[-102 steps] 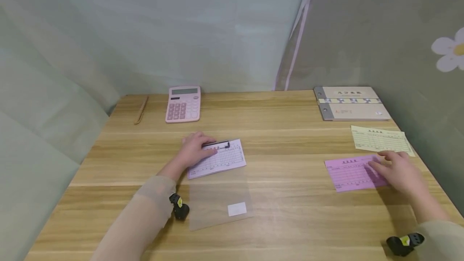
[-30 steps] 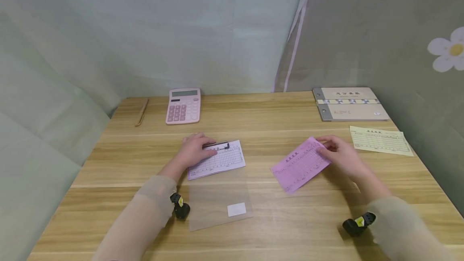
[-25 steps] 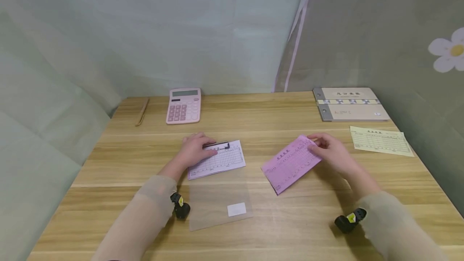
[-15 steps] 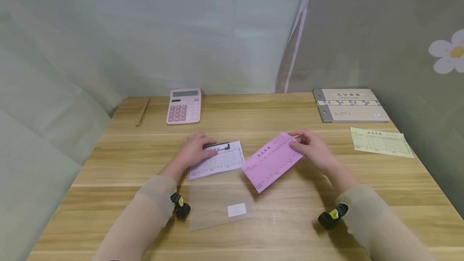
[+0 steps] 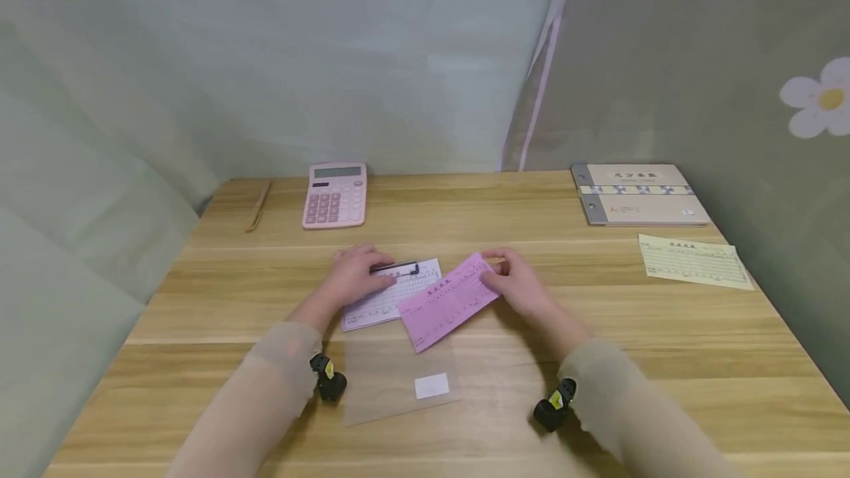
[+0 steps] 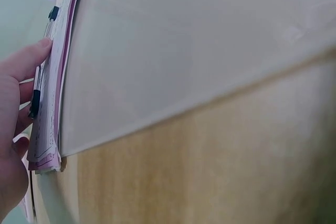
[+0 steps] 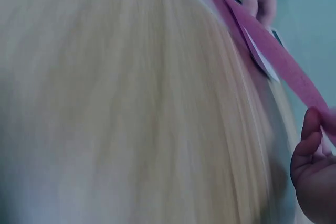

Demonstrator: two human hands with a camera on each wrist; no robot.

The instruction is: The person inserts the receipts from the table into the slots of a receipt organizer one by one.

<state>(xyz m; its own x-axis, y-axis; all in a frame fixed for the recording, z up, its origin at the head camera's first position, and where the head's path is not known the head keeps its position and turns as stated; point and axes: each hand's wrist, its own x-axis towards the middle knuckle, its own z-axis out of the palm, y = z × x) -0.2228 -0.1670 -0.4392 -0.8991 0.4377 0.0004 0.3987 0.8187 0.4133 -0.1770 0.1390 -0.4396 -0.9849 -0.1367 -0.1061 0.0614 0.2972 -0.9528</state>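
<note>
A translucent clipboard (image 5: 381, 382) with a white label lies on the table. Clipped at its top are white printed forms (image 5: 378, 308), with a pinkish sheet edge beneath them in the left wrist view. My left hand (image 5: 355, 279) grips the board's top at the dark clip (image 5: 398, 268), thumb on the forms and fingers behind the clip. My right hand (image 5: 521, 290) pinches the upper right corner of a pink printed form (image 5: 445, 308) between thumb and fingers. This form slants over the white forms' right part; in the right wrist view it appears raised off the table.
On the wooden table (image 5: 564, 352), a yellow form (image 5: 693, 262) lies at the right, below a beige ledger book (image 5: 640, 194). A pink calculator (image 5: 335, 195) and a slim brown stick-like item (image 5: 259, 205) lie at the back left. Curtains (image 5: 372, 57) hang behind.
My right hand has picked the pink form up from beside the yellow one and carried it left until it overlaps the white forms. My left hand has stayed at the clip.
</note>
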